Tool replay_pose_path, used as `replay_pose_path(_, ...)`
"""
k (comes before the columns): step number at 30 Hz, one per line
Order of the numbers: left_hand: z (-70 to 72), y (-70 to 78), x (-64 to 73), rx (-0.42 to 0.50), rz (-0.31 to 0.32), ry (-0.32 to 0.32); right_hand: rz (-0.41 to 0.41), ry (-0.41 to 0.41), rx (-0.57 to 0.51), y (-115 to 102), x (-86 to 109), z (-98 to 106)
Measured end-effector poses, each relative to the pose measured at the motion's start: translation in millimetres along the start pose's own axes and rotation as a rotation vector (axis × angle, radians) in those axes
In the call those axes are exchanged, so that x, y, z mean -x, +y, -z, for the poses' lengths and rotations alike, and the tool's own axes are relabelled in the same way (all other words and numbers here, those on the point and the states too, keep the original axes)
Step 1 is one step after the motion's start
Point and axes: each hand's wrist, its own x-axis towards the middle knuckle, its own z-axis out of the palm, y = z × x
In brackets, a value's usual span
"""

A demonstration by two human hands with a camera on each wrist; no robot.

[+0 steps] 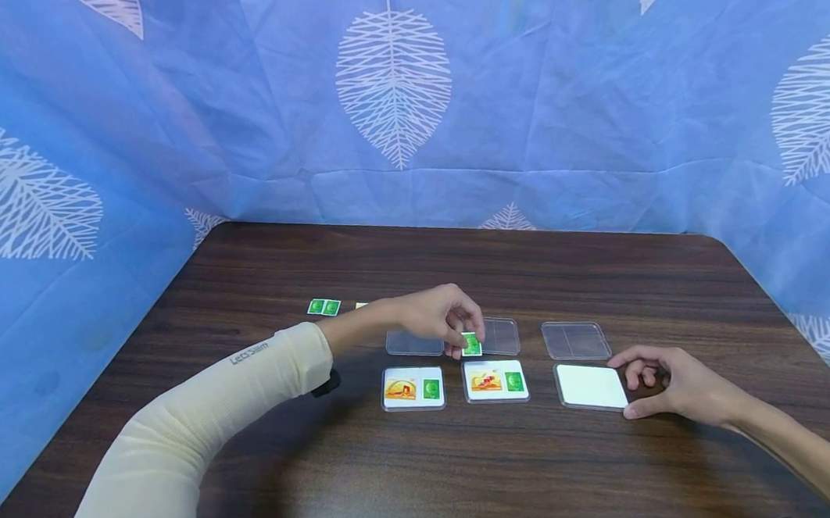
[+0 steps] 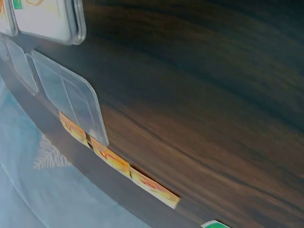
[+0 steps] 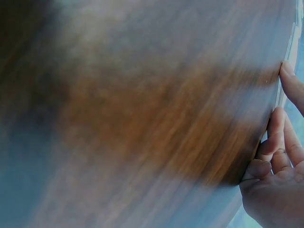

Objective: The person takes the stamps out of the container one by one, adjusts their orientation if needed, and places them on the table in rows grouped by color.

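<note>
My left hand pinches a small green stamp between thumb and fingers, above the middle case. That plastic case holds an orange stamp and a green stamp on a white insert. A similar case to its left also bears one orange and one green stamp. At the right, my right hand holds a case with a plain white insert, thumb and index finger at its right corners. In the right wrist view the fingertips meet the edge of this case. The left wrist view does not show the left hand.
Clear lids lie behind the cases, one partly behind the left hand. Two green stamps lie at the back left. A row of orange stamps lies by a lid in the left wrist view. Blue leaf-patterned cloth surrounds the dark wooden table.
</note>
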Motion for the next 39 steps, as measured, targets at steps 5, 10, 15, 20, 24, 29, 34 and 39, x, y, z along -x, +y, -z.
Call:
replay_pose_path(5,7.6,-2.2,9.9,0.009,-0.001,0.019,0.003,0.003,0.014,-0.3,0.4,0.0)
replay_pose_path(10,15.9,-1.7,22.9,0.013,0.005,0.036,0.008,0.008,-0.002,0.8,1.0,0.0)
replay_pose_path(15,22.3,-3.5,36.8,0.0,0.041,0.065,0.007,0.002,-0.012,1.5,1.2,0.9)
replay_pose_path(20,27.6,-8.6,48.7,-0.014,0.067,0.095,0.006,0.005,-0.007,1.3,1.8,1.9)
replay_pose_path(24,31.7,-13.1,57.8,-0.037,0.076,0.109,0.013,0.014,-0.007,1.7,2.2,1.5)
replay_pose_path(29,39.1,-17.2,70.5,-0.076,0.081,0.158,0.01,0.013,-0.008,1.3,1.9,1.2)
replay_pose_path(34,46.7,-21.8,83.9,-0.139,0.079,0.233,-0.01,0.005,0.004,0.6,0.3,2.3)
replay_pose_path(39,52.2,-26.3,95.8,-0.155,0.08,0.237,-0.011,0.009,0.007,0.5,0.2,1.6)
